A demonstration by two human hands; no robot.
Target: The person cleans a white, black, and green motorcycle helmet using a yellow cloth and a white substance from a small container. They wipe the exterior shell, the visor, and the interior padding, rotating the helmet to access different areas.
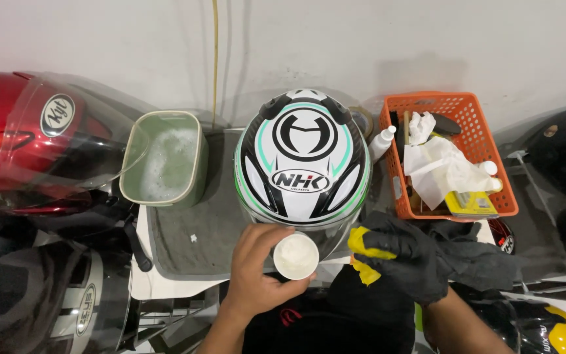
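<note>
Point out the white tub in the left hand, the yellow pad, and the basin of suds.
White tub (295, 255), head view, middle of its open top.
Yellow pad (361, 248), head view, upper fold.
Basin (194, 172), head view, right wall.

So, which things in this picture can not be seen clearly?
- Right hand: a dark cloth covers it, so its grip on the yellow pad is hidden.
- Tub in the left hand: only its white top shows; fingers hide its sides.
- Helmet: front lower part hidden behind both hands.
- Basket: white tissue covers most items inside.
- Basin: foam hides the bottom.
</note>
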